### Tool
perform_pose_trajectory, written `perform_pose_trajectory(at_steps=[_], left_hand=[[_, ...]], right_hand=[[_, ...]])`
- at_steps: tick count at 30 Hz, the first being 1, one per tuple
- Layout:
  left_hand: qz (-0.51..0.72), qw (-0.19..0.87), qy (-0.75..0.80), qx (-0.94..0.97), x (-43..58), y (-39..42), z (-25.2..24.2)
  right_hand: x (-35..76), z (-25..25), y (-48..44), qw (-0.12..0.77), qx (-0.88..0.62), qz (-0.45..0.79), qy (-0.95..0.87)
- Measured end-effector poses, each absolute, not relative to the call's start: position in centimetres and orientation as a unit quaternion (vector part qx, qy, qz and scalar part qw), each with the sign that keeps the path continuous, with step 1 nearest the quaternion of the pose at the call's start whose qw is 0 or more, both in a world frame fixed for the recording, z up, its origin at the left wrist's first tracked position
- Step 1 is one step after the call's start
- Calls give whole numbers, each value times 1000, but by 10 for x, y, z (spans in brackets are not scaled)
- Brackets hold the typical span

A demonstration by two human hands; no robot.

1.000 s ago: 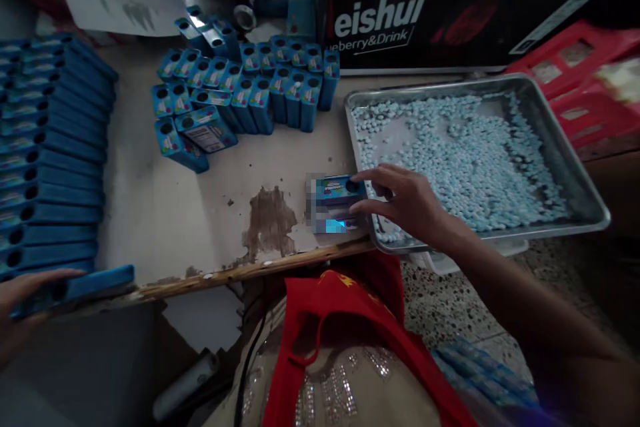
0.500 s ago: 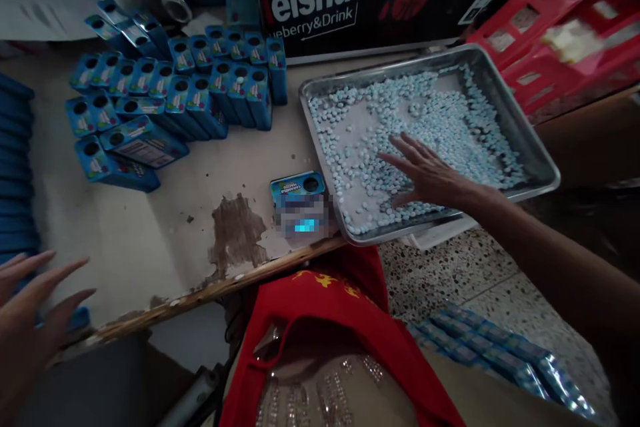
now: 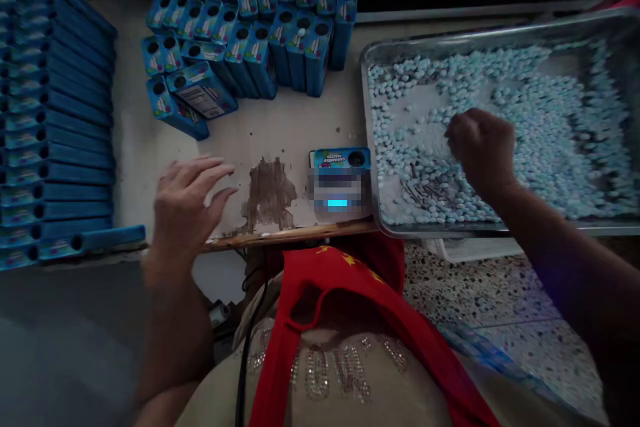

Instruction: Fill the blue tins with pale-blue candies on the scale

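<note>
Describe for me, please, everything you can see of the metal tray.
The tray is shallow and rectangular, apparently grey metal, with a rim and rounded left corners. It lies open side up; the frame cuts off its right end. Many small pale-blue pieces cover much of its floor, leaving bare patches. A blue box sits close by its left wall. The right hand is over it; contact is unclear.

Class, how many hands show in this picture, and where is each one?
2: the left hand is over the table beside the brown patch; the right hand is over the pale blue pieces in the metal tray.
</note>
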State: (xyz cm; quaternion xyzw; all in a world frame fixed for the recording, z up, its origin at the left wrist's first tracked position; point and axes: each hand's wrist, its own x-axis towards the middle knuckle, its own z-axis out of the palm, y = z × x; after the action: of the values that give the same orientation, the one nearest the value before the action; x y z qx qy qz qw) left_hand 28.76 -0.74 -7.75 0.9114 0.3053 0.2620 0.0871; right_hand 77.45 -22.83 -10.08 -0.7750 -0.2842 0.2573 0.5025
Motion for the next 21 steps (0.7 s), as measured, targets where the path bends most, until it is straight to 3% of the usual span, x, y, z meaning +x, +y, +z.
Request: perform_pose_trajectory(at_steps=[3,7,18,21], left_hand=[[281,187,248,908,349,-22,-85],[289,329,225,871,415,-44,-108],[305,438,247,809,445,-64,-128],[339,410,228,815,466,-67,-112]], right_hand=[[773,-86,-218,633,-671,382,-61],[760,-70,-215,689,-565,454,12],[729,-57,-209,615,-588,515,-101],[728,-48,-203,653,-559,502,-96]])
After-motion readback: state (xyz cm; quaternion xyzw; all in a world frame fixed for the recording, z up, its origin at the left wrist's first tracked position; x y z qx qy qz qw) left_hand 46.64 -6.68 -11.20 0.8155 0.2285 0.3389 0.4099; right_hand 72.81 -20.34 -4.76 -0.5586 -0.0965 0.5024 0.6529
